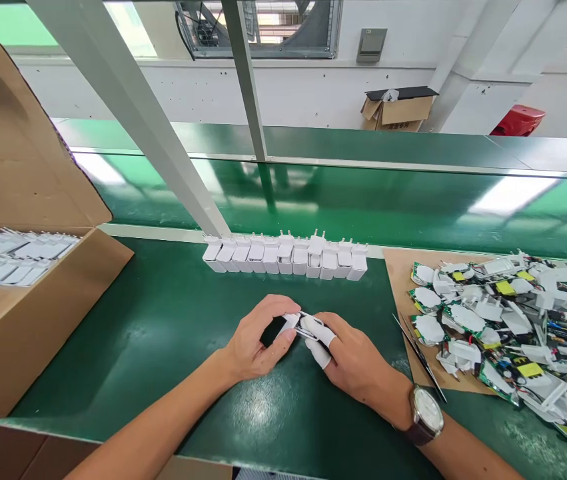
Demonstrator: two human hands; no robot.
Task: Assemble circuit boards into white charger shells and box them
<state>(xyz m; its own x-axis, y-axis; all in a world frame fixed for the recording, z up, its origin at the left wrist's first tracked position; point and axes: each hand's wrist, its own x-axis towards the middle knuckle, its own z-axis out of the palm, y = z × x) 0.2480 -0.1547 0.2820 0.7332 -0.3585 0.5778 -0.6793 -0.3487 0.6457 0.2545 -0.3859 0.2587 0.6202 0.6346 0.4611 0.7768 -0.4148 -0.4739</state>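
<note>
- Here we are at the green worktop point(163, 320), both hands meeting near its middle over a small white piece point(290, 321).
- Our left hand point(260, 337) has it pinched between thumb and fingers, coming in from the left side.
- Our right hand point(356, 357), white covers point(319, 329) on thumb and forefinger, grips at the piece's right end; the finer detail there is too small for us to read.
- On that same wrist we spot a watch point(427, 412) with a pale dial.
- Just beyond the hands, a row of white housings point(286, 258) stands side by side, prongs at the back.
- Over to our right, circuit boards with white parts point(513, 327) lie heaped, partly on a brown sheet point(397, 273), and dark tweezers point(422, 362) lie across that sheet's near left corner.
- To our left, an open cardboard box point(63, 300) holds stacked white parts point(18, 257).
</note>
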